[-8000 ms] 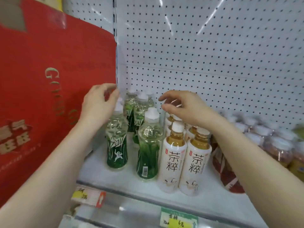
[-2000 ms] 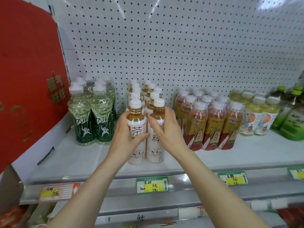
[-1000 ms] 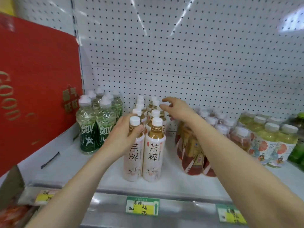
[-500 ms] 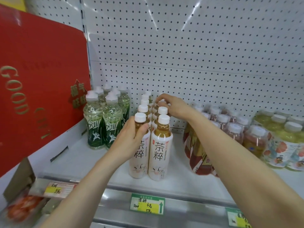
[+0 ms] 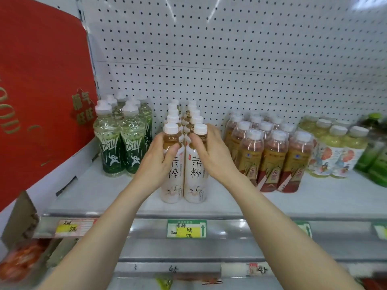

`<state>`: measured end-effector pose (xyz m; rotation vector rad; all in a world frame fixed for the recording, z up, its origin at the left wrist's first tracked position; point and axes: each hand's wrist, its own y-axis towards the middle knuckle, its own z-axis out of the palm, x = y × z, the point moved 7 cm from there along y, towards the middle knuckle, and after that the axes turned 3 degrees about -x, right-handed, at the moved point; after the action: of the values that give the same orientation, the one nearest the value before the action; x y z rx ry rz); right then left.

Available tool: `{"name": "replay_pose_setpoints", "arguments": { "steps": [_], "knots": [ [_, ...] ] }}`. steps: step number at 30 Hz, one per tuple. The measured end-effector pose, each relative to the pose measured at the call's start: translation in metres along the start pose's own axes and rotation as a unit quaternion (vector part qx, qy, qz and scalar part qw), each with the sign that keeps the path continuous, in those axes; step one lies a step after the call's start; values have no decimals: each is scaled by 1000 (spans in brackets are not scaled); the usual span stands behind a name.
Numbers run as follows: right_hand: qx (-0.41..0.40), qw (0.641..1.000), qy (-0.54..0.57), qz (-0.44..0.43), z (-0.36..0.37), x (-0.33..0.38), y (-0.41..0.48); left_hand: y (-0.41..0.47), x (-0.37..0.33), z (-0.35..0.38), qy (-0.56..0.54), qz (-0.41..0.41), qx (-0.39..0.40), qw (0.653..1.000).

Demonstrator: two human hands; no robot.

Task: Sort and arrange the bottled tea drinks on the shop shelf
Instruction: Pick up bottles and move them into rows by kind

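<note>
Two rows of white-labelled amber tea bottles run back from the front of the white shelf [image 5: 240,203]. My left hand [image 5: 156,162] wraps the neck and shoulder of the front left white tea bottle [image 5: 172,185]. My right hand [image 5: 211,154] grips the front right white tea bottle [image 5: 195,181] the same way. Both bottles stand upright, side by side and touching. Left of them stand green bamboo-print bottles [image 5: 120,143]; to the right are amber bottles with red labels [image 5: 270,158], then pale yellow-green bottles [image 5: 335,151].
A big red carton [image 5: 41,91] leans at the shelf's left end. A white pegboard [image 5: 230,59] backs the shelf. Price tags [image 5: 186,228] sit on the front rail. Dark green bottles [image 5: 374,155] stand at the far right. Bare shelf lies between the green bottles and the white ones.
My right hand came forward from the back bottles of the white row and took the front right bottle. My left hand stays on the front left bottle. The view has pulled back slightly.
</note>
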<state>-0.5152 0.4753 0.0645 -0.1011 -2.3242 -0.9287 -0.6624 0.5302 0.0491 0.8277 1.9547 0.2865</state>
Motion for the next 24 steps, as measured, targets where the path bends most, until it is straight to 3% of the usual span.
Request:
{"name": "replay_pose_setpoints", "arguments": {
  "steps": [4, 8, 10, 12, 14, 17, 24],
  "knots": [
    [5, 999, -51, 17, -30, -10, -30, -17, -4, -1, 38, -4, -106, 994],
    [-173, 974, -149, -11, -111, -50, -79, -55, -58, 12, 55, 158, -214, 962],
    [-209, 958, -195, 33, -151, -86, -90, -59, -81, 39, 50, 200, -187, 961],
    [-194, 953, -222, 77, -181, -117, -86, -44, -102, 82, 61, 185, -83, 977],
    [-141, 955, -241, 98, -195, -138, -68, -20, -115, 127, 103, 159, 1, 982],
    [-47, 959, -260, 101, -190, -156, -41, 17, -112, 179, 150, 98, 68, 981],
    [-31, 969, -244, 16, -176, -178, -31, 30, -99, 197, 153, 101, 14, 983]
  ]
}}
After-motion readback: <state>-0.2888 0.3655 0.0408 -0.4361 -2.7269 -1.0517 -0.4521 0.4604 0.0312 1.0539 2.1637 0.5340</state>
